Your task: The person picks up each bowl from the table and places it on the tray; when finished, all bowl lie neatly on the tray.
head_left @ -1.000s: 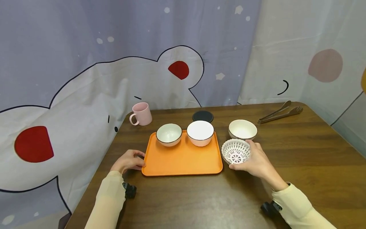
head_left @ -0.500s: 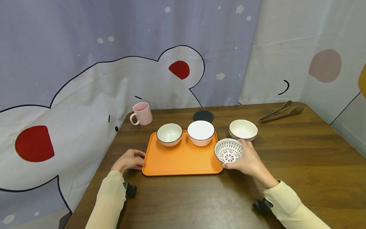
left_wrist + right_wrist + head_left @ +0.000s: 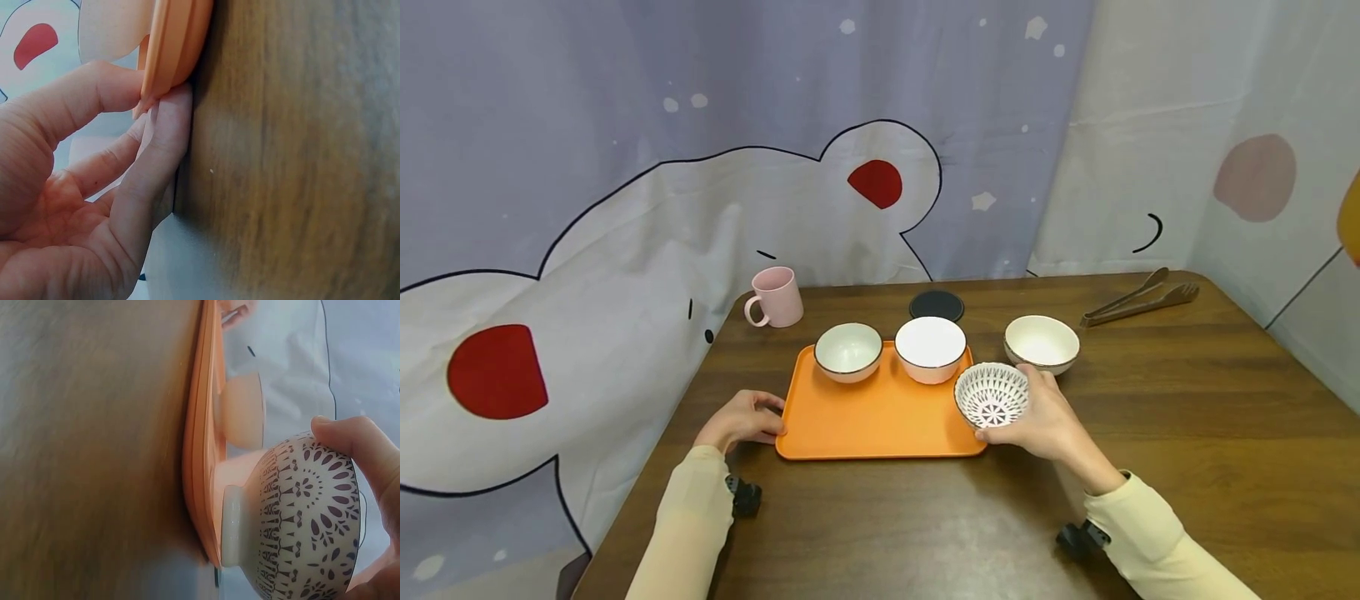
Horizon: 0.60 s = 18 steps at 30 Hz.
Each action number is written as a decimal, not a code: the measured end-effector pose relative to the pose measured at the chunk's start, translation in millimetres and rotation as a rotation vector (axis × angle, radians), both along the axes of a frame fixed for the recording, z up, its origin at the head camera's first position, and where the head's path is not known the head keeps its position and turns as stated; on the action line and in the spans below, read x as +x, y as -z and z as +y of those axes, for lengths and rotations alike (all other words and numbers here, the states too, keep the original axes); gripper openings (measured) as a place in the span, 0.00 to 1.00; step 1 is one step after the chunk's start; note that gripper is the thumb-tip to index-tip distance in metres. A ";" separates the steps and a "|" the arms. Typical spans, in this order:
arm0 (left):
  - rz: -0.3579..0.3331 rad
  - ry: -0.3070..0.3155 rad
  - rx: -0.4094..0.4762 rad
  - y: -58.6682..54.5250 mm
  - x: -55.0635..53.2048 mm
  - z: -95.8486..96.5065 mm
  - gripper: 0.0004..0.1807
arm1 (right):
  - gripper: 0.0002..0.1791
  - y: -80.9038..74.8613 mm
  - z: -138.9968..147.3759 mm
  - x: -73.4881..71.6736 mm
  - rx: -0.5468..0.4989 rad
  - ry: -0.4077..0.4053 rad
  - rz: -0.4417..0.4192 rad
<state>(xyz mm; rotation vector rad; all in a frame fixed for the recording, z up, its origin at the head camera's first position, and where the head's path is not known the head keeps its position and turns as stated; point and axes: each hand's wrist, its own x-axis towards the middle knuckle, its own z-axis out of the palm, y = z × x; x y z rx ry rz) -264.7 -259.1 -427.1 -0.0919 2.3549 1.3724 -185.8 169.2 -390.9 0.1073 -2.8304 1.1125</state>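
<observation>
Placement of patterned bowl (image 3: 991, 397) seems in hand, below and right of frame centre, right hand (image 3: 1042, 419) gripping it at right side of orange tray (image 3: 867, 429), left hand (image 3: 743, 419) pinching tray's left edge; next move probably calls for settling it level, then release.

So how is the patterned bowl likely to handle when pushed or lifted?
The patterned bowl is probably stiff and breakable, as it looks like glossy ceramic. Smooth and rounded, it might slip from the right hand if gripped loosely. Set down and pushed high, it could tip, since it flares upward from a narrow foot.
</observation>
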 end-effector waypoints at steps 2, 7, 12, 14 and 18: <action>-0.001 0.001 -0.002 0.1 0.0 0.3 0.29 | 0.61 0.9 -3.7 -0.9 -0.005 -0.010 0.002; -0.003 -0.001 0.002 0.3 0.7 0.8 0.29 | 0.61 2.5 -12.8 -3.2 -0.012 -0.032 0.008; -0.001 0.003 0.022 0.3 -0.1 0.7 0.29 | 0.60 2.1 -20.1 -5.1 -0.022 -0.037 0.006; 0.001 0.001 0.023 -0.2 -0.1 0.4 0.29 | 0.60 2.1 -23.2 -6.4 -0.026 -0.040 0.006; -0.003 -0.010 0.022 -0.6 1.0 -0.3 0.29 | 0.61 3.2 -30.4 -8.5 -0.033 -0.049 -0.010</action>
